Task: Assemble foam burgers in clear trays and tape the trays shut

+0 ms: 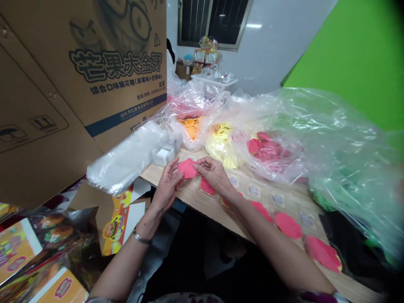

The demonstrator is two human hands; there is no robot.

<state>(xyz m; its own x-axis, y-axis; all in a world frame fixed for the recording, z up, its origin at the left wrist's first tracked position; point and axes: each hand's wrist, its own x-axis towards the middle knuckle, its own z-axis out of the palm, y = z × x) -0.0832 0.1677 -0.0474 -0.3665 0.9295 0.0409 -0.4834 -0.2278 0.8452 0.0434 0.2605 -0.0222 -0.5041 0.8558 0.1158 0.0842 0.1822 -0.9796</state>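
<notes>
A pink flower-shaped foam piece (187, 168) is held over the near edge of the wooden table (195, 198). My left hand (168, 185) pinches its left side and my right hand (214, 173) pinches its right side. Several more pink pieces (288, 225) lie in a row along the table edge, running right under my right forearm. Small clear-wrapped items (254, 190) lie in a second row behind them. A stack of clear plastic bags (132, 158) sits just left of my hands.
Open plastic bags behind hold orange pieces (191, 125), yellow pieces (222, 145), pink pieces (268, 147) and green ones (344, 168). A large cardboard box (78, 84) stands at the left. Printed cartons (19, 248) and a burger-print card (118, 225) lie below the table.
</notes>
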